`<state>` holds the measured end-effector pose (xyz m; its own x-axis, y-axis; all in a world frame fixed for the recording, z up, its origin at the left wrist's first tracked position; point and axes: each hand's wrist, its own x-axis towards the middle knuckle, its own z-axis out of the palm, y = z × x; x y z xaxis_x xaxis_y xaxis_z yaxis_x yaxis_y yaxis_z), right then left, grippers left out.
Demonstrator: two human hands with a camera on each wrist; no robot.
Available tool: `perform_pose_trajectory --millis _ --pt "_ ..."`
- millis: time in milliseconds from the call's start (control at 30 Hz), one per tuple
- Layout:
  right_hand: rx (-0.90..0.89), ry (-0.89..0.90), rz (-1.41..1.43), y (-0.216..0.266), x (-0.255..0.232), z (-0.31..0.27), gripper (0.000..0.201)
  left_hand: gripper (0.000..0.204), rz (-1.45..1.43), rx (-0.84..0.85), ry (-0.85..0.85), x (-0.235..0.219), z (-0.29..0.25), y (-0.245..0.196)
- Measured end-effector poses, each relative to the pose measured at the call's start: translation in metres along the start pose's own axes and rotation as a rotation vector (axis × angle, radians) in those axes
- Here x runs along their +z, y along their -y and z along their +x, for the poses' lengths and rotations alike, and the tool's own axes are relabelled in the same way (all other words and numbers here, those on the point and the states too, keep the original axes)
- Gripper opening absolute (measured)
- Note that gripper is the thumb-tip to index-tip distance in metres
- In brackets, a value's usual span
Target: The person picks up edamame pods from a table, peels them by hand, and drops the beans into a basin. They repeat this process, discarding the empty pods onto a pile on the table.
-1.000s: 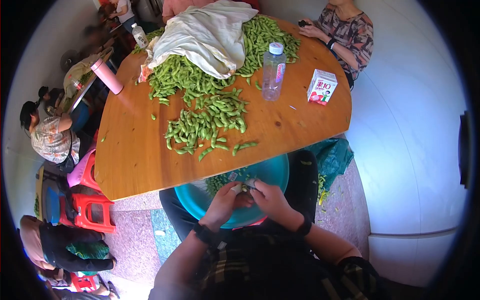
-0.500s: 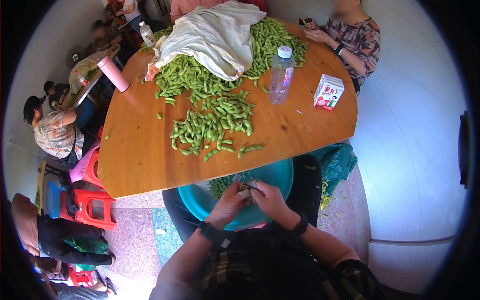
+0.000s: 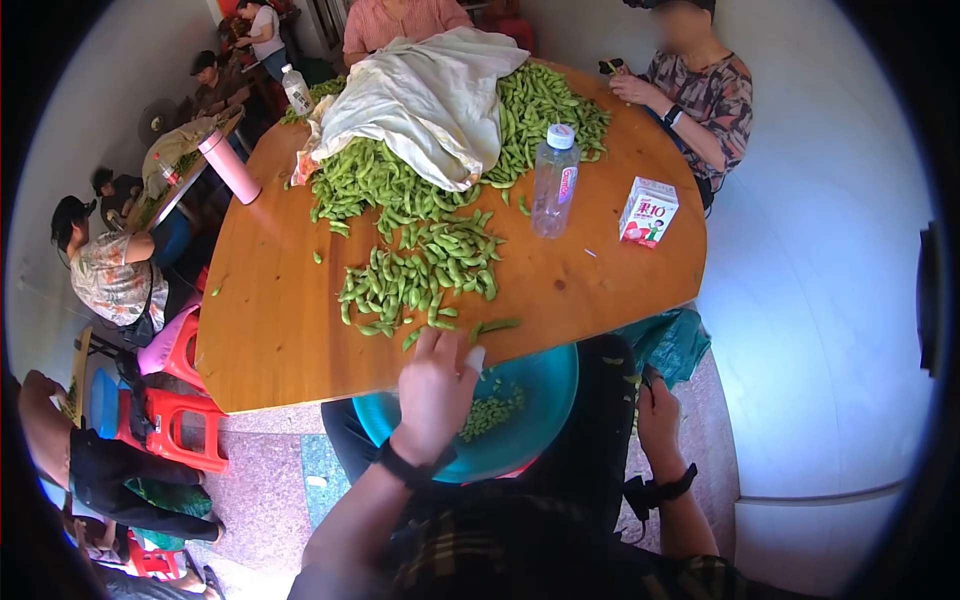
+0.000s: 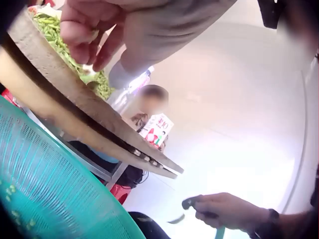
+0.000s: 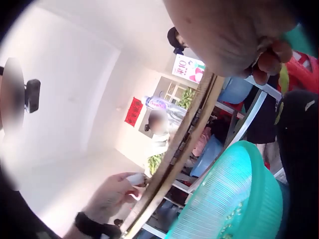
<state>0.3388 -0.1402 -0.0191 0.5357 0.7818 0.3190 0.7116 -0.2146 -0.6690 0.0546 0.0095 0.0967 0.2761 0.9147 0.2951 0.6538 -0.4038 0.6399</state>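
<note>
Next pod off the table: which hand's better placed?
Likely left: the left hand reaches over the table toward the nearest pods; the right hand, gripping a dark object, is low, right of the basin.

"Where does the head view look from?"
"High over the lap, forward and down onto the tabletop (image 3: 290,320) and basin (image 3: 545,400)."
"The wrist views?"
"Low, tilted, each close to its own hand: left hand (image 4: 94,30) or right hand (image 5: 234,35) looms at the top, the other farther off."
"What's shared?"
"All three catch the table's edge, basin and drink carton (image 3: 648,212)."
</note>
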Motion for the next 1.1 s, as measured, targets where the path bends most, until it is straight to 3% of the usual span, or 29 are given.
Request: perform_pose_trajectory --millis 67,133,200,267,300,333,367,467,533,600,700,800,1033,1100 --pt "0.053 0.045 -0.026 0.012 -0.01 -0.003 0.014 0.016 0.058 0.124 -0.086 0.018 0.018 0.01" --pt "0.161 0.197 0.097 0.027 -0.012 -0.006 0.015 0.018 0.058 0.158 -0.052 0.023 0.024 0.018" --pt "0.13 0.245 0.129 0.041 -0.008 -0.009 0.015 0.018 0.122 0.191 -0.007 0.021 0.023 0.018" --pt "0.17 0.404 0.522 0.087 -0.009 -0.002 0.016 0.018 0.052 0.182 -0.02 0.018 0.014 0.01" --pt "0.184 0.402 0.528 0.103 -0.008 0.003 0.016 0.02 -0.126 0.162 0.081 0.019 0.005 0.009" --pt "0.236 0.544 0.636 0.117 -0.006 0.008 0.017 0.023 -0.304 0.138 0.181 0.018 -0.003 0.007" --pt "0.286 0.687 0.745 0.128 -0.004 0.013 0.019 0.029 -0.42 0.0 0.34 0.013 -0.012 0.0" --pt "0.263 0.841 0.845 0.147 0.006 0.02 0.021 0.033 -0.618 -0.132 0.445 0.012 -0.029 -0.004" --pt "0.253 0.847 0.855 0.151 0.011 0.017 0.021 0.035 -0.572 -0.087 0.422 0.016 -0.035 0.007" --pt "0.214 0.843 0.793 0.15 0.017 0.011 0.021 0.039 -0.393 0.113 0.315 0.02 -0.042 0.014" --pt "0.18 0.793 0.734 0.149 0.023 0.002 0.021 0.043 -0.269 0.228 0.244 0.02 -0.052 0.007" --pt "0.069 0.757 0.694 0.145 0.028 -0.005 0.02 0.046 -0.208 0.198 0.239 0.026 -0.06 0.012" --pt "0.107 0.755 0.678 0.145 0.039 -0.019 0.016 0.041 -0.154 0.16 0.209 0.032 -0.068 0.016" --pt "-0.012 0.606 0.663 0.143 0.048 -0.025 0.013 0.039 -0.169 0.154 0.173 0.033 -0.068 0.016"
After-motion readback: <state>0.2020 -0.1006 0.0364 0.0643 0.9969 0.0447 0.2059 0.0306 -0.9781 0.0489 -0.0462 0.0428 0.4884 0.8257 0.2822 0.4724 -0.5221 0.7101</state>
